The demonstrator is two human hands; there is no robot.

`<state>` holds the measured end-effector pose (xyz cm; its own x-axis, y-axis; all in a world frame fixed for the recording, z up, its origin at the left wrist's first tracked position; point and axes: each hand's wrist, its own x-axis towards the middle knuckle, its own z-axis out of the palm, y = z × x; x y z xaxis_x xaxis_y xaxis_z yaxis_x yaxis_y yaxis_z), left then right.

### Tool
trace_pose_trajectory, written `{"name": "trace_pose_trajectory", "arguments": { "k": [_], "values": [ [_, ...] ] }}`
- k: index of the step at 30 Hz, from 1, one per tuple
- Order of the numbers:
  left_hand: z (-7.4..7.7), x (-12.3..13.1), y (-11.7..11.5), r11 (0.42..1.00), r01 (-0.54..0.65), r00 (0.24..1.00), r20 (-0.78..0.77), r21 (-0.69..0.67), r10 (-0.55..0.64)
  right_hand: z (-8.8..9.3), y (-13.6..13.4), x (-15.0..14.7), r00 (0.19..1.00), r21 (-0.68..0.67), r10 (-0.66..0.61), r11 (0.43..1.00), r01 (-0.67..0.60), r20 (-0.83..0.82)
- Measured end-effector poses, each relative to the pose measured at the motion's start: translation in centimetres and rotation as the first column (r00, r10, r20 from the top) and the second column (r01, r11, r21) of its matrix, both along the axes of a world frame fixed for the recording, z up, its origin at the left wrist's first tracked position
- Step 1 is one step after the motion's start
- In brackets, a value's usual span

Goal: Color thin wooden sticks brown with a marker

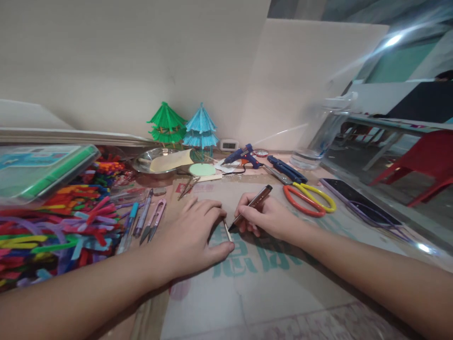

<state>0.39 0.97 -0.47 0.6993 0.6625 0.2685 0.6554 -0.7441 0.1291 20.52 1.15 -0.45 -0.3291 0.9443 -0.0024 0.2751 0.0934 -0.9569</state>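
Note:
Between the thumb and forefinger of my left hand (198,231) is a short, thin pale stick (227,231), held against the sheet. My right hand (267,215) grips a dark brown marker pen (255,200) with its black tip down at the stick; whether tip and stick touch I cannot tell. Both hands rest on a flattened cardboard sheet (212,307) with green printed characters. Left of my left hand lie pink-handled snips (155,218), a purple pen (143,212) and a blue-capped pen (130,224). Scissors with red and yellow handles (305,208) lie beyond my right forearm.
Fuzzy pipe cleaners (81,212) pile up at left beside a clear plastic box (42,170). Behind stand green (166,120) and blue (201,125) paper pagodas, a metal bowl (138,165), a glue gun (244,155) and pliers (287,169). A phone (357,200) and bottle (314,141) are right.

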Motion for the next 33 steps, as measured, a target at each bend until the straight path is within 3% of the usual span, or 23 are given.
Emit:
{"name": "trace_pose_trajectory", "arguments": {
  "k": [6, 14, 21, 28, 33],
  "values": [
    [0.01, 0.11, 0.01, 1.0, 0.002, 1.0, 0.006, -0.02, -0.002, 0.08, 0.07, -0.1, 0.998, 0.046, -0.049, 0.998, 0.05, -0.027],
    [-0.01, 0.1, 0.06, 1.0, -0.007, 1.0, 0.006, -0.02, 0.007, 0.05, -0.05, 0.25, 0.999, 0.0, 0.012, 1.0, -0.012, 0.041],
    [0.03, 0.11, 0.09, 1.0, 0.014, 1.0, -0.005, -0.003, -0.014, 0.28, -0.14, 0.19, 1.0, 0.016, -0.025, 1.0, 0.025, -0.011],
    [0.16, 0.13, 0.06, 0.999, 0.012, 1.0, 0.002, -0.031, -0.012, 0.25, -0.19, 0.45, 0.998, 0.01, 0.051, 0.999, -0.052, 0.048],
    [0.22, 0.18, 0.0, 0.999, 0.006, 1.0, -0.005, -0.036, -0.006, 0.22, -0.2, 0.28, 1.0, 0.035, 0.003, 0.999, -0.003, -0.007]
  ]
}}
